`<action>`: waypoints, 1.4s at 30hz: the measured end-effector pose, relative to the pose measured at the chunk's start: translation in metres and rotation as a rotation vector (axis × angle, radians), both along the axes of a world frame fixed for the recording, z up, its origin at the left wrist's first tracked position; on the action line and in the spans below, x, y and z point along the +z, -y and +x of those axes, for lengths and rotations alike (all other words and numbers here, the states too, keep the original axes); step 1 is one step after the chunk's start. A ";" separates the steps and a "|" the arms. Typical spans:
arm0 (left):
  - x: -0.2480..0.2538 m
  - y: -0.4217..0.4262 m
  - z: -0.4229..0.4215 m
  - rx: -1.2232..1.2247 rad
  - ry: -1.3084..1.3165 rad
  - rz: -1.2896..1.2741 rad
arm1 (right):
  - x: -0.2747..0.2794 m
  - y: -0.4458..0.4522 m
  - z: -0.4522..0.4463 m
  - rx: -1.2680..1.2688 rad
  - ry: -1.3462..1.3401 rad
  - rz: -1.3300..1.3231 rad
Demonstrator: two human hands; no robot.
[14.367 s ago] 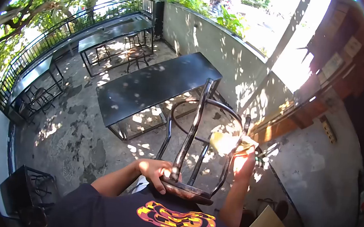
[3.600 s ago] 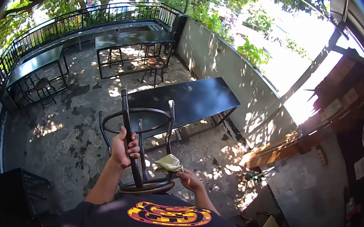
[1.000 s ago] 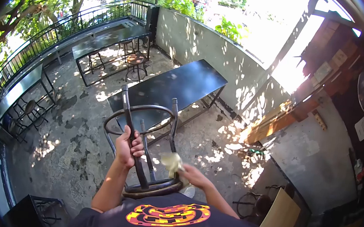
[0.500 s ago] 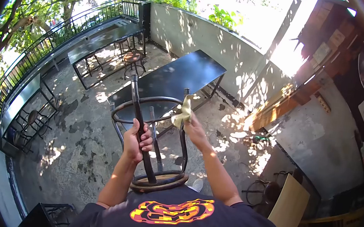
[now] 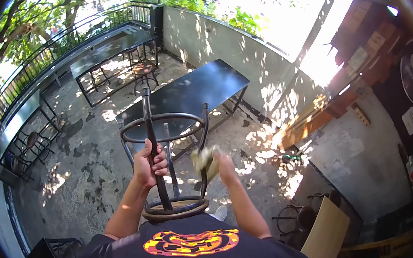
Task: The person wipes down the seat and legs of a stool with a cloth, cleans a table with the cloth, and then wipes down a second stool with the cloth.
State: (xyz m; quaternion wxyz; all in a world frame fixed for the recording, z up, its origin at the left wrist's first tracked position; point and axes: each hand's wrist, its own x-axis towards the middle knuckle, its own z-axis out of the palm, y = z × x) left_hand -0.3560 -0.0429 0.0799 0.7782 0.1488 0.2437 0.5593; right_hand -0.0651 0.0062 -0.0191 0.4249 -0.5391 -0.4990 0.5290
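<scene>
An upside-down stool (image 5: 164, 195) with dark metal legs and a ring rests its round seat against my shirt, legs pointing up and away. My left hand (image 5: 150, 164) is wrapped around the nearest leg, below the ring. On the right side, my right hand (image 5: 223, 167) holds a pale yellow cloth (image 5: 205, 161) against the right-hand leg, under the ring. Hand and cloth are blurred by motion, and the fingertips are partly hidden behind the cloth.
A long black table (image 5: 196, 85) stands ahead, before a grey wall (image 5: 225, 43). Farther tables (image 5: 109, 51) with stools (image 5: 144, 68) line the railing at the left. A wooden board (image 5: 325, 232) and another stool (image 5: 303, 218) are at the lower right.
The cloth and my right hand went up the right-hand leg to near the ring, then back down. My left hand has kept its hold on the near leg. The view has shifted somewhat.
</scene>
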 end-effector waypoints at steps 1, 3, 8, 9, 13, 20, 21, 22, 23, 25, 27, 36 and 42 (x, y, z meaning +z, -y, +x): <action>0.002 -0.002 0.004 -0.038 -0.001 0.010 | 0.017 -0.016 -0.003 -0.036 -0.120 0.056; 0.004 -0.004 0.013 -0.078 -0.004 -0.002 | 0.033 -0.042 -0.005 -0.083 -0.327 0.120; 0.004 -0.004 0.008 -0.054 -0.001 0.015 | 0.008 -0.037 -0.002 0.102 -0.270 0.119; 0.002 -0.003 0.003 -0.053 0.007 0.018 | 0.019 -0.016 0.002 0.221 -0.079 0.014; -0.012 -0.001 -0.016 0.028 0.058 -0.033 | -0.014 0.054 0.018 0.504 0.075 -0.084; -0.011 0.003 -0.028 0.144 0.013 -0.033 | -0.073 0.028 0.042 0.213 0.231 0.071; -0.008 0.003 -0.025 0.135 -0.003 -0.042 | -0.046 0.018 0.034 0.090 0.070 -0.012; -0.005 0.002 -0.021 0.101 0.012 -0.025 | -0.016 0.003 0.026 -0.035 -0.089 -0.092; -0.003 0.000 -0.017 0.076 0.007 -0.028 | -0.014 -0.018 0.022 -0.033 -0.178 -0.066; 0.001 -0.004 -0.009 0.022 0.000 -0.011 | -0.003 -0.051 0.012 -0.010 -0.292 -0.073; 0.008 -0.005 0.001 -0.009 -0.012 -0.006 | -0.004 -0.059 -0.012 0.028 -0.391 -0.033; -0.010 0.007 -0.030 0.104 0.060 0.031 | -0.074 0.031 -0.004 0.430 -0.915 -0.413; -0.027 0.008 -0.046 0.148 0.113 -0.034 | -0.093 0.065 0.002 0.393 -1.029 -0.378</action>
